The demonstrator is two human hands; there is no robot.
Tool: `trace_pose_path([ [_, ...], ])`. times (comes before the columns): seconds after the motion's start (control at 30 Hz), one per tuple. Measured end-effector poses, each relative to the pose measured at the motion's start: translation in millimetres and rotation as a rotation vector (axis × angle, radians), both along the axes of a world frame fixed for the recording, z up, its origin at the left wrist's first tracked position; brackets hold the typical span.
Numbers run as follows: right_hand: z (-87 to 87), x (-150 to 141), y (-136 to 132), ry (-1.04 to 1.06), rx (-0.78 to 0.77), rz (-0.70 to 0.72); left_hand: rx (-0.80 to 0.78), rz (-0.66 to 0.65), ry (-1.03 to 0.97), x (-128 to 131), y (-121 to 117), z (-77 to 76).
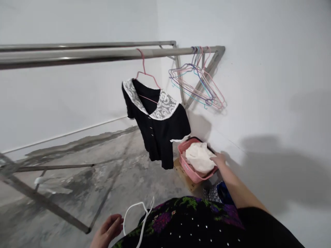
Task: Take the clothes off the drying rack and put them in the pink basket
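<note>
Laundry fills the pink basket [192, 171] right of centre: a cream cloth [199, 156] lies bunched inside it, the right hand [219, 159] resting on it, grip impossible to judge. At the bottom edge, the left hand [108, 231], partly cut off, loosely holds a white hanger [137, 215]. A black dress [157, 127] hangs on the rail [103, 54].
</note>
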State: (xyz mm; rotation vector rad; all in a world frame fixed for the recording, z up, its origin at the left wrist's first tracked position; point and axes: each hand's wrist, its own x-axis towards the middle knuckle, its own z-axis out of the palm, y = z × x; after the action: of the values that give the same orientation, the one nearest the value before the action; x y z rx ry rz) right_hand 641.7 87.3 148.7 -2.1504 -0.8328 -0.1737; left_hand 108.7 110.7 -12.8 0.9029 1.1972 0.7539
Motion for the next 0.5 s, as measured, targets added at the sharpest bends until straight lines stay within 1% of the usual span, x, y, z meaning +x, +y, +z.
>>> trace_pose_path([
  [0.03,3.0,-4,4,-0.012,0.038,0.002,0.018,0.001,-0.009,1,-4,4.2],
  [0.07,9.7,-9,8,-0.025,0.075,0.004,0.032,0.003,-0.010,2,-8,9.3],
  [0.1,20.4,-16,14,-0.045,0.132,0.017,0.042,0.006,-0.006,3,-11,14.9],
  [0.13,34.7,-26,21,-0.075,0.219,0.053,0.049,0.010,0.003,4,-15,20.8],
  [0.2,72.5,-56,35,-0.172,0.477,0.209,0.058,0.022,0.023,5,-22,32.1],
  [0.23,94.4,-74,43,-0.238,0.636,0.334,0.062,0.025,0.030,4,-25,36.7],
  [0.27,117.1,-94,53,-0.317,0.758,0.454,0.067,0.025,0.035,4,-28,40.2],
  [0.3,139.8,-114,64,-0.398,0.825,0.559,0.071,0.022,0.036,3,-31,42.4],
  [0.33,161.5,-132,77,-0.470,0.854,0.625,0.075,0.020,0.032,2,-33,43.1],
  [0.4,200.2,-161,109,-0.573,0.830,0.689,0.079,0.036,0.011,-2,-38,39.9],
  [0.43,216.4,-171,128,-0.593,0.794,0.700,0.074,0.056,-0.003,-5,-40,36.3],
  [0.5,242.3,-182,169,-0.574,0.681,0.705,0.047,0.119,-0.039,-14,-45,25.7],
])
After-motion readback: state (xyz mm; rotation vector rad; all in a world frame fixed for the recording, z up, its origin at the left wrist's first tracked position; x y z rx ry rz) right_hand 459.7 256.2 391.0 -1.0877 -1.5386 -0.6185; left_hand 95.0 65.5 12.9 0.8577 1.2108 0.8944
